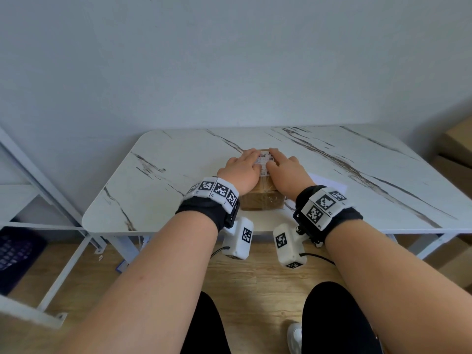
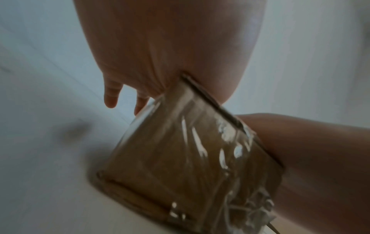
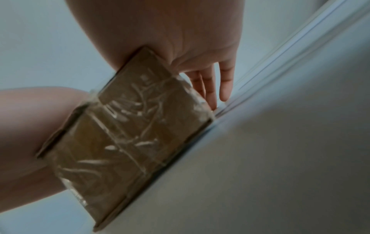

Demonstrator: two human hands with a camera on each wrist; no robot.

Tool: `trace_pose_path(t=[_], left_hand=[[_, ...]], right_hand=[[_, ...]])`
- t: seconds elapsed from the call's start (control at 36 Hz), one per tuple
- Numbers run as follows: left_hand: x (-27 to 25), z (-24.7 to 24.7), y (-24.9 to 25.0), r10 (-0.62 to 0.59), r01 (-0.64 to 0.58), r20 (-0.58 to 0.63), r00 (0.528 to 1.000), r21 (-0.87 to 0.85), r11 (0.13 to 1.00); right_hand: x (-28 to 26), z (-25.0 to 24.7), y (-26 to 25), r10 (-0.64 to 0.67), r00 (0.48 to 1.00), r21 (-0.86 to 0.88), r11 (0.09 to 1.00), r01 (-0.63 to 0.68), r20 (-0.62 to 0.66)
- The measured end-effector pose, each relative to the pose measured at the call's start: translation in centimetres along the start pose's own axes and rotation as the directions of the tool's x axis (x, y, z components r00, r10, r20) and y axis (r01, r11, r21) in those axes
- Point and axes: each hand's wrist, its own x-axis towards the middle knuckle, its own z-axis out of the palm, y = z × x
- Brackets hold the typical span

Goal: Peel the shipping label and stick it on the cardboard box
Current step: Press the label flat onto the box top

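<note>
A small brown cardboard box (image 1: 263, 200), wrapped in clear tape, sits on the white marble table (image 1: 178, 175) near its front edge. A white shipping label (image 1: 264, 162) lies on the box's top, mostly hidden between my hands. My left hand (image 1: 242, 167) lies flat on the label's left part with straight fingers. My right hand (image 1: 283, 167) presses flat on the right part. In the left wrist view the palm (image 2: 170, 47) rests on the box (image 2: 180, 158). In the right wrist view the palm (image 3: 170, 31) covers the box's top (image 3: 130, 126), fingers (image 3: 226, 79) straight.
A white sheet of paper (image 1: 329, 183) lies on the table just right of the box. A white metal rack (image 1: 38, 200) with a dark basket (image 1: 18, 251) stands at the left. Brown cartons (image 1: 457, 149) stand at the far right.
</note>
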Motion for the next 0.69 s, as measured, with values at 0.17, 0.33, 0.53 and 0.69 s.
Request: trace_pose_path(t=[0.17,0.33,0.53,0.69], left_hand=[[0.6,0.3,-0.4,-0.014,0.014,0.022,1.000,0.026,1.000],[0.8,0.6,-0.5,-0.021,0.020,0.024,1.000,0.024,1.000],[0.9,0.7,-0.5,-0.017,0.017,0.000,1.000,0.011,1.000],[0.8,0.8,-0.3,-0.045,0.045,-0.011,0.999,-0.014,0.999]], right_hand=[[0.0,-0.3,0.5,-0.040,0.999,0.023,0.999,0.041,-0.025],[-0.7,-0.5,0.9,-0.091,0.989,0.030,0.995,0.095,-0.114],[-2.4,-1.0,1.1,-0.148,0.966,0.010,0.988,0.154,-0.214],[-3.9,-1.5,1.1,-0.161,0.962,0.066,0.982,0.179,-0.219]])
